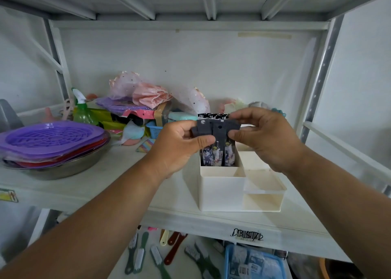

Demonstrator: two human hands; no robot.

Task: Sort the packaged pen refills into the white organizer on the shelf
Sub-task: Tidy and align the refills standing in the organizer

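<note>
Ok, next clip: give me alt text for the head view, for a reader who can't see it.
Both hands, left hand and right hand, pinch the dark header cards of packaged pen refills standing upright in the back-left compartment of a white organizer on a white shelf. To the left sit purple plastic lids stacked in a metal bowl.

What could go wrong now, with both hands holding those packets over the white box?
The refill packets are fanned unevenly between the left hand and right hand, so one might slip out or catch on the rim of the white organizer. The organizer stands near the edge of the shelf, so a firm push might nudge it forward.
</note>
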